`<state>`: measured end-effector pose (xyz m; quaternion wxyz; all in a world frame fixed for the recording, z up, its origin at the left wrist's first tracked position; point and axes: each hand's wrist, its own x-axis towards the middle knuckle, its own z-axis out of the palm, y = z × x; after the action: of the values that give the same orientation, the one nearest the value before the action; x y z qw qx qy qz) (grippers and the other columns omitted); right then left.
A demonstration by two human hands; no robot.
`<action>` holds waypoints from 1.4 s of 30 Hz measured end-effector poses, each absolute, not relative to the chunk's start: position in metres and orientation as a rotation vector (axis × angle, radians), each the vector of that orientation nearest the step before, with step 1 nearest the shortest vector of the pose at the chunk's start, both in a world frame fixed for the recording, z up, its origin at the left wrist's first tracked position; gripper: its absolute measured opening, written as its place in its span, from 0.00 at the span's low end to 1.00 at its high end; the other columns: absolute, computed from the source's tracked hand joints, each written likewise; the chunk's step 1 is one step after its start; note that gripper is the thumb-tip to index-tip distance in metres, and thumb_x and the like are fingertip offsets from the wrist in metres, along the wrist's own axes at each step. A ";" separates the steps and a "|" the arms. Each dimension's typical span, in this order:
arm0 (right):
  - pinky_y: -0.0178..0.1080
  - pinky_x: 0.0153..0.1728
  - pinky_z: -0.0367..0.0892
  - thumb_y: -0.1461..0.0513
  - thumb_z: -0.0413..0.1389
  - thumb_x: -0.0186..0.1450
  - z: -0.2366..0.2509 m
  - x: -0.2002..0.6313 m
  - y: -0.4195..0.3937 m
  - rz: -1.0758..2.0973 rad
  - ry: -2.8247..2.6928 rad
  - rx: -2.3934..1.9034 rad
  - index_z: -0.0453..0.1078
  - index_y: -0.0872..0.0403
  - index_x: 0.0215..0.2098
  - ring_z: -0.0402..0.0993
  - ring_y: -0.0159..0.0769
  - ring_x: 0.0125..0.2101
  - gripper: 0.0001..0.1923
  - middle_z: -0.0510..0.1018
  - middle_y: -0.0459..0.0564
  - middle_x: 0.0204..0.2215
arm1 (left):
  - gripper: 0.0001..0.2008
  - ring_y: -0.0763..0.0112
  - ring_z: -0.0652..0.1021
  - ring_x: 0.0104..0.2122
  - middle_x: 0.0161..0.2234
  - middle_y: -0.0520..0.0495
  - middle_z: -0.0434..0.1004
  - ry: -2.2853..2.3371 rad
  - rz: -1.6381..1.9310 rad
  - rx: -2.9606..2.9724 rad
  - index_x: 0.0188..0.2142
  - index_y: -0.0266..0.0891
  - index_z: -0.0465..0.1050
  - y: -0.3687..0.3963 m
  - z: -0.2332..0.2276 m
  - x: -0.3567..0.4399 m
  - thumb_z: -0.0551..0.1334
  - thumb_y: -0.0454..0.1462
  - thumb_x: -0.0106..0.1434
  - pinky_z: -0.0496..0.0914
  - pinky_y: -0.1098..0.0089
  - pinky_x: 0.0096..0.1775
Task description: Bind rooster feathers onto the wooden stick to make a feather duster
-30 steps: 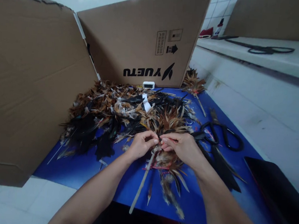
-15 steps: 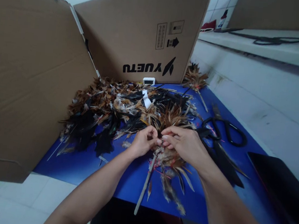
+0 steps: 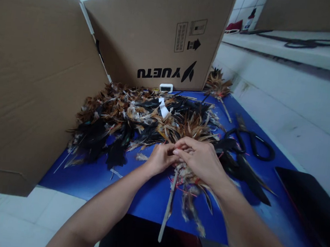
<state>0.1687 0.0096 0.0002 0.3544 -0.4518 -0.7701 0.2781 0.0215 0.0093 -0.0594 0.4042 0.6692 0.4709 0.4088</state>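
A feather duster (image 3: 192, 128) lies on the blue tabletop in front of me, with brown feathers fanning away and its thin stick handle (image 3: 167, 210) pointing toward me. At its bound neck my left hand (image 3: 161, 156) is closed in a pinch, thumb and fingertips together. My right hand (image 3: 201, 158) is also pinched and meets the left fingertips over the feathers. What is between the fingertips is too small or hidden to make out. Pink threads (image 3: 186, 190) show among the loose lower feathers, just below the hands.
A heap of brown and black feathers (image 3: 119, 111) covers the table's back left. Large cardboard panels (image 3: 157, 32) stand behind and left. Black-handled scissors (image 3: 261, 145), a black flat object (image 3: 304, 205) and another feather duster (image 3: 218, 84) lie right. More scissors (image 3: 312, 42) rest on the ledge.
My hands have come closer together, the right fingers now overlapping the left fingertips. The handle's near end has swung slightly right. The whole view has shifted a little.
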 end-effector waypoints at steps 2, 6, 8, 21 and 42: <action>0.32 0.27 0.65 0.61 0.55 0.57 -0.001 0.172 0.013 0.749 -1.962 -1.145 0.71 0.51 0.31 0.73 0.31 0.26 0.04 0.77 0.43 0.25 | 0.13 0.77 0.68 0.21 0.20 0.53 0.68 1.148 1.049 1.632 0.28 0.34 0.70 0.009 -0.059 0.023 0.63 0.44 0.54 0.61 0.77 0.24; 0.34 0.34 0.65 0.61 0.50 0.62 0.003 0.186 0.021 0.637 -2.032 -1.135 0.72 0.52 0.37 0.74 0.33 0.33 0.10 0.78 0.47 0.34 | 0.14 0.77 0.70 0.18 0.19 0.53 0.69 1.077 1.077 1.467 0.27 0.34 0.69 0.008 -0.056 0.026 0.65 0.45 0.51 0.64 0.75 0.23; 0.34 0.35 0.64 0.62 0.49 0.62 0.006 0.192 0.023 0.572 -2.187 -1.145 0.73 0.52 0.37 0.73 0.34 0.35 0.11 0.78 0.48 0.35 | 0.14 0.77 0.70 0.18 0.19 0.53 0.69 1.065 1.091 1.427 0.27 0.34 0.69 0.008 -0.055 0.027 0.66 0.44 0.50 0.65 0.75 0.24; 0.32 0.29 0.57 0.66 0.48 0.58 0.004 0.190 0.020 0.491 -2.482 -1.215 0.74 0.52 0.28 0.69 0.31 0.27 0.12 0.75 0.46 0.26 | 0.13 0.77 0.70 0.19 0.19 0.52 0.69 1.031 1.103 1.409 0.27 0.34 0.69 0.008 -0.056 0.027 0.66 0.42 0.50 0.65 0.75 0.24; 0.32 0.25 0.57 0.62 0.48 0.59 0.007 0.192 0.021 0.688 -2.410 -1.252 0.75 0.51 0.28 0.70 0.32 0.25 0.13 0.77 0.45 0.23 | 0.13 0.76 0.72 0.21 0.21 0.52 0.71 1.093 1.075 1.498 0.28 0.35 0.67 0.008 -0.057 0.025 0.64 0.43 0.52 0.64 0.75 0.26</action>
<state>0.1923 0.0205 0.0069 0.1690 -0.4404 -0.8479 0.2420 0.0251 0.0078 -0.0575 0.4787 0.6136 0.4477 0.4404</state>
